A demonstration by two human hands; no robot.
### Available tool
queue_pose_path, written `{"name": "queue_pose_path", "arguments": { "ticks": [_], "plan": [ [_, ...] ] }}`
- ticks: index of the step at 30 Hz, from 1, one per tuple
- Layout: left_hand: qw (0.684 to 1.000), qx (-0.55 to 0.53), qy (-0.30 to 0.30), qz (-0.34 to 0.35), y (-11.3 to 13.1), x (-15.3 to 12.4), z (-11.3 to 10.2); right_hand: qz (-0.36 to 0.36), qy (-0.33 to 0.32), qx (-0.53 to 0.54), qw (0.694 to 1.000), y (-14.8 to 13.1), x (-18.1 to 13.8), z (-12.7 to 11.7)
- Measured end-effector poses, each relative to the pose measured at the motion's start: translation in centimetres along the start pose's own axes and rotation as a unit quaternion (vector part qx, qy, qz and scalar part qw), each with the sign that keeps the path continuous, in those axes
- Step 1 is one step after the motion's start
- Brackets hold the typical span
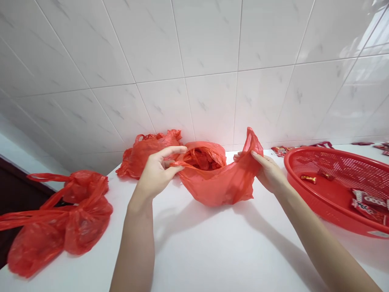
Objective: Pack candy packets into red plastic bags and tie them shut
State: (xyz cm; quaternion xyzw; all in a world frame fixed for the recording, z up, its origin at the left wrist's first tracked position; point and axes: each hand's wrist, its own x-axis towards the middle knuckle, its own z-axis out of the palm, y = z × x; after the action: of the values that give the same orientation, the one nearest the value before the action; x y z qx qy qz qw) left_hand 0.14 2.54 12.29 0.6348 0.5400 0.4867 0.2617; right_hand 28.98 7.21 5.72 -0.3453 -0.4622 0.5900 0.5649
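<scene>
A thin red plastic bag (pixel 217 186) hangs stretched between my two hands over the white table. My left hand (pixel 159 170) pinches its left upper edge between thumb and fingers. On the other side, my right hand (pixel 267 170) grips the bag near its raised right corner, thumb in front and fingers partly hidden behind the plastic. The bag looks slack along its top edge, and I cannot tell what it holds. Just behind it sits another red bag (pixel 217 149) whose mouth gapes, showing crumpled red plastic inside.
A pile of red bags (pixel 146 150) lies at the wall, back left. Tied, filled red bags (pixel 88 227) rest on the table's left edge. At right stands a red perforated basket (pixel 304 194) with several wrapped snacks inside. Snack packets (pixel 281 151) lie behind it along the tiled wall (pixel 209 105).
</scene>
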Motion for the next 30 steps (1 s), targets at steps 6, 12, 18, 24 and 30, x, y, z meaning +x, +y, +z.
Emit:
{"name": "queue_pose_path", "arguments": {
  "ticks": [6,12,18,24,30],
  "plan": [
    [0.992,0.042,-0.113,0.029,-0.8,0.6,-0.6,0.025,-0.009,0.001,1.0,1.0,0.4,-0.4],
    [0.96,0.146,-0.224,0.085,-1.8,0.8,-1.7,0.03,-0.012,-0.005,0.999,1.4,0.6,-0.8],
    [0.955,0.065,-0.265,0.118,-1.6,1.2,-0.6,0.033,-0.029,-0.004,0.999,1.6,0.5,-0.7],
    [0.971,0.031,-0.211,0.111,-1.4,1.2,0.7,0.016,-0.011,-0.047,0.999,1.5,0.5,-0.7],
    [0.988,-0.057,-0.138,0.03,-0.8,1.2,2.1,-0.009,-0.036,0.008,0.999,0.9,0.1,-0.3]
  ]
}}
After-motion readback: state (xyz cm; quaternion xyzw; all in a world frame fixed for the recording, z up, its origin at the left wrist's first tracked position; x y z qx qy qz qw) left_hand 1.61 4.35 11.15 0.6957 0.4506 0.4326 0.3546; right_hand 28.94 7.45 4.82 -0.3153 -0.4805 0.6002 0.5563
